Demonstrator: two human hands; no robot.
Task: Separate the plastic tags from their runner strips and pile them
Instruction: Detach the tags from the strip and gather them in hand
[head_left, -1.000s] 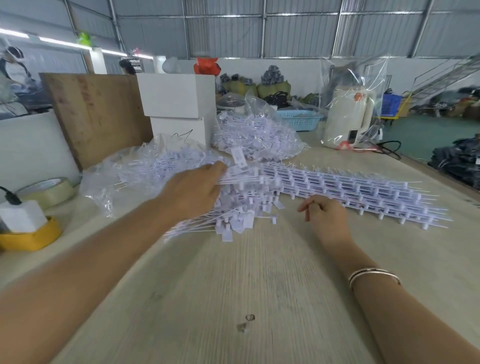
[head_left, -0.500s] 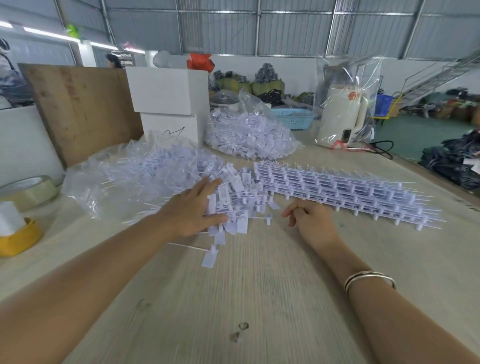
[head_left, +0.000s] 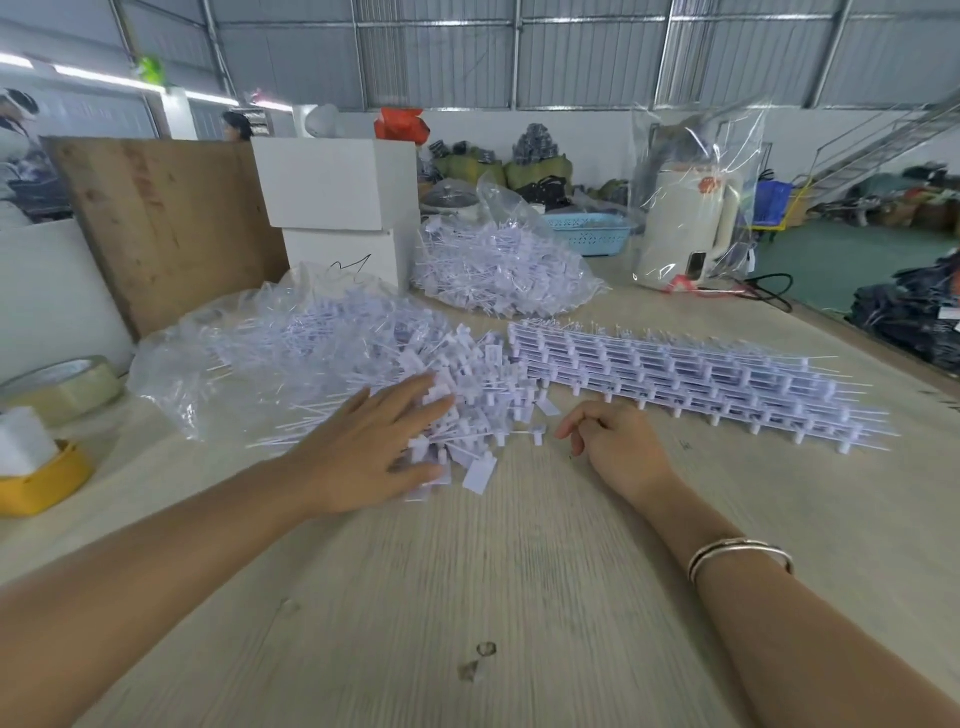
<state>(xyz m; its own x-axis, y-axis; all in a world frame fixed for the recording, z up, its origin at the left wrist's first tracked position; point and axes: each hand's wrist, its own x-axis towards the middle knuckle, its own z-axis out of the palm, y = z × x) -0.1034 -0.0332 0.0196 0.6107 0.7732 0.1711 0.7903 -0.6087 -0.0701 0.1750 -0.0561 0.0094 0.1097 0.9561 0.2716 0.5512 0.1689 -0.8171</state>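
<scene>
A heap of loose white plastic tags (head_left: 467, 395) lies in the middle of the wooden table (head_left: 519, 597). My left hand (head_left: 369, 447) rests flat on the heap's near left side, fingers straight and spread. To the right, several rows of tags still joined to their runner strips (head_left: 691, 379) lie stacked flat. My right hand (head_left: 618, 447) sits on the table just in front of the strips' left end, fingers loosely curled and holding nothing. One stray tag (head_left: 537, 432) lies beside its fingertips.
A clear bag of tags (head_left: 249, 358) spreads to the left, a second full bag (head_left: 498, 270) farther back. Two white boxes (head_left: 343, 208), a plywood board (head_left: 161, 223), a tape roll (head_left: 62, 389), a yellow tray (head_left: 41, 483) and a wrapped kettle (head_left: 685, 228) ring the work area.
My left hand dropped a gripped bundle of tags onto the heap, then opened and flattened on it, sliding toward me. My right hand stayed almost still.
</scene>
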